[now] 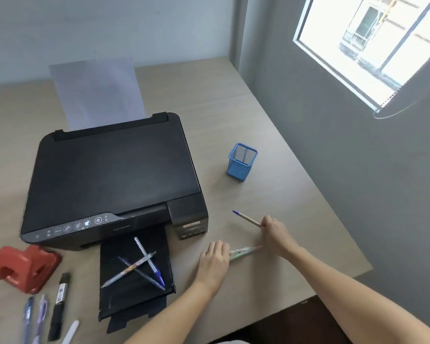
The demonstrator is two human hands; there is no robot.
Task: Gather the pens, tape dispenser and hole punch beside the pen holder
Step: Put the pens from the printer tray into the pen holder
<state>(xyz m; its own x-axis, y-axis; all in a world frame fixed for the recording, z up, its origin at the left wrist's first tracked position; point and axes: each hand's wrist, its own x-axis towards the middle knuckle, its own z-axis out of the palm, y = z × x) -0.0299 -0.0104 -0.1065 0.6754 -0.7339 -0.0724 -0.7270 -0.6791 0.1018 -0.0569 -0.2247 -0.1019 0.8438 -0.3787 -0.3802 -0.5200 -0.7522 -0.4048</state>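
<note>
Grey walls and a bright window (372, 45) frame the wooden desk (271, 120). Her right hand (277, 234) is closed around a tan pen (246, 218) with a purple tip, and her left hand (215, 259) grips a pale pen (246, 250) against the desk. Beyond both stands the blue mesh pen holder (242, 161), apart from them. Three pens (139, 265) lie crossed on the black printer (114, 180) tray. At far left sit a red tape dispenser (25, 268), a black marker (59, 306) and more pens (34, 319).

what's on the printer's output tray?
Three pens lie crossed on the black output tray: two with blue-purple ends, one pale printed one. Where they overlap, the lower barrels are covered.
</note>
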